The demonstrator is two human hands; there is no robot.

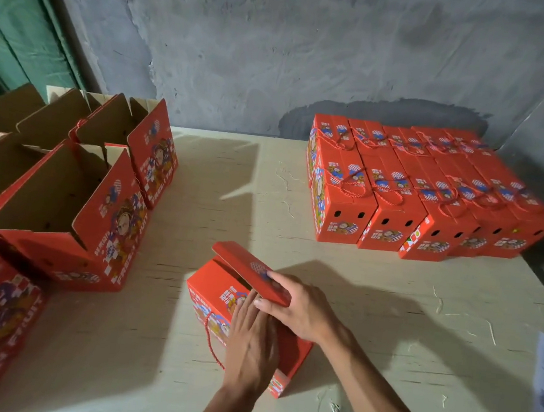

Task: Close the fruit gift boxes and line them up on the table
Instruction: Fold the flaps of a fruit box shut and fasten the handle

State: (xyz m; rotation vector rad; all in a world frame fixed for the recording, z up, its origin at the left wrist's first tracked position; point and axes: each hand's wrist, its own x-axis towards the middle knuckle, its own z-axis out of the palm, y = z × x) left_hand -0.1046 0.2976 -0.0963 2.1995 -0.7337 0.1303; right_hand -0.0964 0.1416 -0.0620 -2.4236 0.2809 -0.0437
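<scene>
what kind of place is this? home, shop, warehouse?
Likely a small packing or storage room, not a shop floor. Bare, patchy cement wall, a plain work table, a block of closed red gift boxes lined up far right, and open boxes waiting on the left.

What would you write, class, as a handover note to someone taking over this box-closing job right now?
Left hand: fingers flat, pressing the side flap of the red printed cardboard gift box at centre.
Right hand: grips that box's raised lid flap, not yet shut.
Done: closed red boxes with rope handles stand in rows at far right of the pale wooden table.
Left: shut this box, line it up, then the open red boxes at left.
</scene>
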